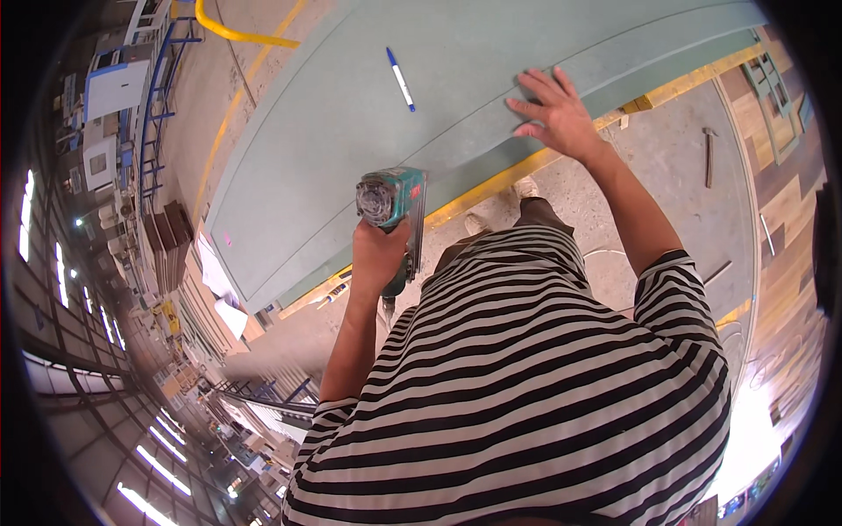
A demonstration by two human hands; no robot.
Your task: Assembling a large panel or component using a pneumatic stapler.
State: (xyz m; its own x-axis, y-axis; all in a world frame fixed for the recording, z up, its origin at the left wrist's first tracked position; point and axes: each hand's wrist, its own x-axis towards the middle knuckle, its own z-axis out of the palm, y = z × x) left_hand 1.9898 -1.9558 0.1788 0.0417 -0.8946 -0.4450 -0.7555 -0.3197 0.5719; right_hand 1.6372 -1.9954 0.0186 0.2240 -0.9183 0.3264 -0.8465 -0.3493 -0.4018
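Observation:
My left hand [381, 252] is wrapped round the handle of a teal nail gun [390, 195]. The nail gun is at the near edge of a large grey-green panel [307, 167]; whether its nose touches the panel is hidden. Farther right, my right hand [558, 118] lies on a strip [474, 140] along the panel's near side, fingers spread and nothing held. Between and beyond the two hands, a white marker pen with blue ends [401, 81] rests on the panel.
Yellow beams [491, 186] run under the panel's near edge. A hammer [709, 158] lies on the floor to the right, near a green frame [772, 105]. Stacked brown boards [169, 241] stand at left, and a yellow tube [237, 33] curves at the far left.

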